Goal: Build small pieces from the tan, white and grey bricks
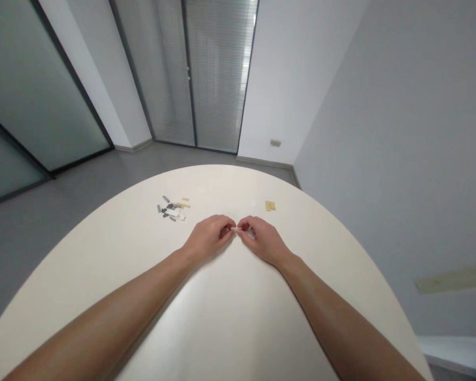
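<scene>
My left hand point(213, 236) and my right hand point(264, 239) meet over the middle of the round table. Thumb and fingers of each are pinched together. Between the fingertips shows a small white toy brick piece point(236, 228), gripped from both sides; the fingers cover most of it. Beyond my right hand lies a small group of yellow bricks point(270, 205), set close together. To the left, past my left hand, is a loose pile of small bricks point(174, 210) in white, black, grey and yellow.
The white round table point(238, 328) curves away on all sides. Behind it stand a glass partition with blinds point(218, 79) and a white wall with a socket point(275, 143). A grey wall point(412, 137) rises on the right.
</scene>
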The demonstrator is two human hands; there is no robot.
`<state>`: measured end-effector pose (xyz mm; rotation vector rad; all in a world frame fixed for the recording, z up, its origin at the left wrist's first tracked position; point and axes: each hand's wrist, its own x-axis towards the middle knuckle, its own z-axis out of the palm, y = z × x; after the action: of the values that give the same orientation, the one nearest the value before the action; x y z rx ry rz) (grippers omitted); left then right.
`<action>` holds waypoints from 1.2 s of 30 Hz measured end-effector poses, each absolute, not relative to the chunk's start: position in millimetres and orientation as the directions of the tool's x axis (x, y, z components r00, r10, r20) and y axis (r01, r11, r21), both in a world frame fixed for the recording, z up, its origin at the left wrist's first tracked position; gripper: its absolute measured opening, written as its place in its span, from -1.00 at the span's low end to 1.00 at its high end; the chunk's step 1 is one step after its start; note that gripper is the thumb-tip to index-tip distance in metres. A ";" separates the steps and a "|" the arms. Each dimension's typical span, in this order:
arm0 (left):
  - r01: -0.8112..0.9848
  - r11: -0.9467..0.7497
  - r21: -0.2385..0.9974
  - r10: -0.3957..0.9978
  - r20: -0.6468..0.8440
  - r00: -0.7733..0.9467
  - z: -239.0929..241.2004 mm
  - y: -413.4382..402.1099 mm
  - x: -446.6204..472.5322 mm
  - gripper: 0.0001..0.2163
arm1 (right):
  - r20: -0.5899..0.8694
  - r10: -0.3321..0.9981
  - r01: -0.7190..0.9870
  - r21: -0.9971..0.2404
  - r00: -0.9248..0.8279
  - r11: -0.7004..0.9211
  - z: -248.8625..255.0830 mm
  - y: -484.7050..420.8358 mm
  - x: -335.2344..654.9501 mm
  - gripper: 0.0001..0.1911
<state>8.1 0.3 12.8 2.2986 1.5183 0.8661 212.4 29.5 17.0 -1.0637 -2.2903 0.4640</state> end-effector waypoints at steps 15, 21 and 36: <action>0.764 -0.412 0.496 0.901 0.343 0.264 12.5 0.3 8.1 -0.80 | 0.347 0.777 0.588 -0.512 -0.525 0.626 19.4 27.8 211.6 -0.91; 0.774 -0.403 0.488 0.905 0.339 0.257 12.5 0.4 7.9 -0.82 | 0.354 0.772 0.573 -0.522 -0.528 0.632 19.3 27.6 211.7 -0.91; 0.777 -0.404 0.483 0.906 0.331 0.265 12.4 0.2 8.2 -0.86 | 0.362 0.753 0.561 -0.508 -0.550 0.654 20.1 28.4 211.7 -0.94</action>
<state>8.2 0.2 12.4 2.3111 1.5678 0.8401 211.7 28.4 20.1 -1.0173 -2.3114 0.4521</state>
